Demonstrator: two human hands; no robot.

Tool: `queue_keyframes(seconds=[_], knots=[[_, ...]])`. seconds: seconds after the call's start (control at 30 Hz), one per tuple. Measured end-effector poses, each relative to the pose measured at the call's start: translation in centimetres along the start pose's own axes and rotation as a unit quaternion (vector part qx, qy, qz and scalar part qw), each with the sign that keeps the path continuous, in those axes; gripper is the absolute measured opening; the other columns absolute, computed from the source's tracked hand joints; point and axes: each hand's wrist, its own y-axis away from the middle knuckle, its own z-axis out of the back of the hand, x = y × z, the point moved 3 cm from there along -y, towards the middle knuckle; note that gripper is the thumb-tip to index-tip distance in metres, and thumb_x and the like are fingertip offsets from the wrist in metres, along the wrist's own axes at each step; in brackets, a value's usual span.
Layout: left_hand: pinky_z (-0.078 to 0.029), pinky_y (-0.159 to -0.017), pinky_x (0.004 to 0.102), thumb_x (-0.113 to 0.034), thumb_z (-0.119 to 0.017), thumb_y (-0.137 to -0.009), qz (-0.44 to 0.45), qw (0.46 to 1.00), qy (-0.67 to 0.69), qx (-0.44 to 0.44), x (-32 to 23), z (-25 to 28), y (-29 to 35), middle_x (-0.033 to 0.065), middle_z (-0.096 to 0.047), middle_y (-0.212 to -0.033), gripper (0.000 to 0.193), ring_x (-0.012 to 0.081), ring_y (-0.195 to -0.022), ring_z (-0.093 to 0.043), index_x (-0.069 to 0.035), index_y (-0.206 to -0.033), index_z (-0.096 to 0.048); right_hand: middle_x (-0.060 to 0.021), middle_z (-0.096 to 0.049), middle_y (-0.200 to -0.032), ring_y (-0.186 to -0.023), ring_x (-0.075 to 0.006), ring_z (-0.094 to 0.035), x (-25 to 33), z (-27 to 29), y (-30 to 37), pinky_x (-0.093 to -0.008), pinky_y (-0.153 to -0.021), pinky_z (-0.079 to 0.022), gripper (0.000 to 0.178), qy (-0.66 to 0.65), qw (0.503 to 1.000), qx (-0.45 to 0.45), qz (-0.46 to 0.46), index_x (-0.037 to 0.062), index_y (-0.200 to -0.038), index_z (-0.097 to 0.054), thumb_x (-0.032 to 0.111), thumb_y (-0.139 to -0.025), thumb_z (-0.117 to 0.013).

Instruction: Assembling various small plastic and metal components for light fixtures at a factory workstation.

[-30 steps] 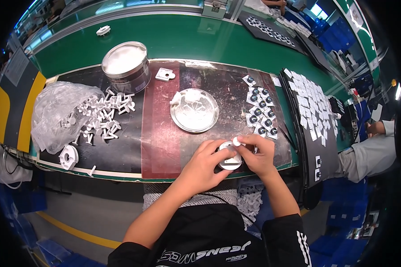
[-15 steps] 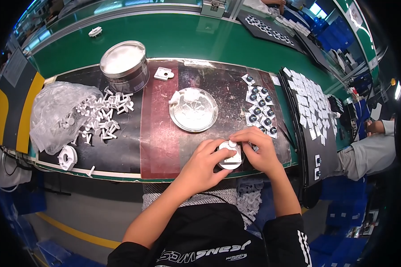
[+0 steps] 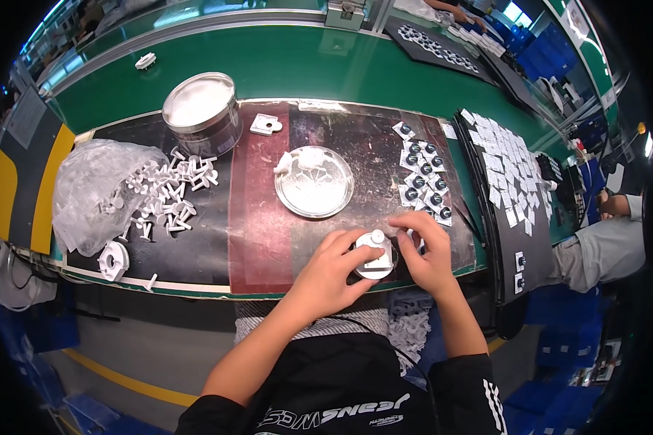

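My left hand [image 3: 325,270] is closed on a white round plastic fitting [image 3: 374,267] near the front edge of the bench. Its thumb lies across the fitting's top, where a small round white knob [image 3: 377,236] stands up. Just to the right, my right hand [image 3: 429,254] hovers apart from the fitting, thumb and forefinger separated with nothing visible between their tips. A dark-and-white piece shows partly behind these fingers; whether they touch it cannot be told. Beyond both hands sits a round clear dish [image 3: 315,199] with white material at its rim.
At left, white plastic pins [image 3: 170,192] spill from a clear bag [image 3: 98,181], near a large tin [image 3: 203,116]. Small white squares with dark knobs [image 3: 424,168] lie in rows at right. Beyond them is a black board [image 3: 515,250] covered with white pieces; another person's arm [image 3: 595,228] is beside it.
My right hand has drawn back to the right, off the fitting, and its thumb and forefinger have parted. The small knob on top is now uncovered. My left hand keeps its hold.
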Motion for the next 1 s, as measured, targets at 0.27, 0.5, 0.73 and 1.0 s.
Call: queue_keyframes(seconds=[0.27, 0.5, 0.73, 1.0], knots=[[-0.047, -0.107, 0.047, -0.01, -0.09, -0.073, -0.048, 0.994, 0.058, -0.085, -3.1, 5.9, 4.0, 0.0181, -0.061, -0.142, 0.052, 0.0388, -0.126, -0.059, -0.011, -0.122, -0.074, -0.0121, -0.07, -0.091, -0.075, -0.02, -0.063, -0.8, -2.1, 3.8, -0.0288, -0.065, -0.048, 0.018, -0.063, 0.995, -0.072, 0.015, 0.0, -0.099, -0.073, -0.011, -0.086, -0.066], [-0.05, -0.108, 0.0419, -0.005, -0.092, -0.07, -0.007, 0.958, -0.048, -0.282, -3.2, 21.7, 8.9, 0.0171, -0.056, -0.139, 0.095, 0.0298, -0.126, -0.062, -0.001, -0.151, -0.042, -0.0161, -0.071, -0.088, -0.083, -0.0313, -0.07, -0.4, -2.6, 4.1, -0.0362, -0.076, -0.055, 0.02, -0.02, 0.998, -0.039, 0.033, 0.0002, -0.092, -0.074, -0.012, -0.079, -0.065], [-0.055, -0.099, 0.0398, -0.017, -0.094, -0.074, 0.131, 0.938, -0.002, -0.321, 8.2, 37.9, -1.2, 0.0236, -0.064, -0.138, 0.108, 0.0272, -0.115, -0.069, -0.003, -0.159, -0.029, -0.016, -0.069, -0.084, -0.08, -0.0335, -0.067, 0.1, -3.7, 3.6, -0.0382, -0.073, -0.053, 0.017, 0.007, 0.996, -0.036, 0.082, 0.0, -0.089, -0.07, -0.011, -0.078, -0.062], [-0.053, -0.105, 0.0426, -0.056, -0.092, -0.067, 0.3, 0.851, -0.298, -0.311, 25.0, 44.4, -9.3, 0.0239, -0.068, -0.133, 0.118, 0.0388, -0.124, -0.066, 0.003, -0.153, -0.039, -0.0177, -0.071, -0.092, -0.085, -0.036, -0.069, 2.6, -3.9, 2.6, -0.0412, -0.08, -0.056, 0.019, 0.08, 0.995, -0.02, 0.06, -0.0002, -0.094, -0.073, -0.011, -0.082, -0.064]])
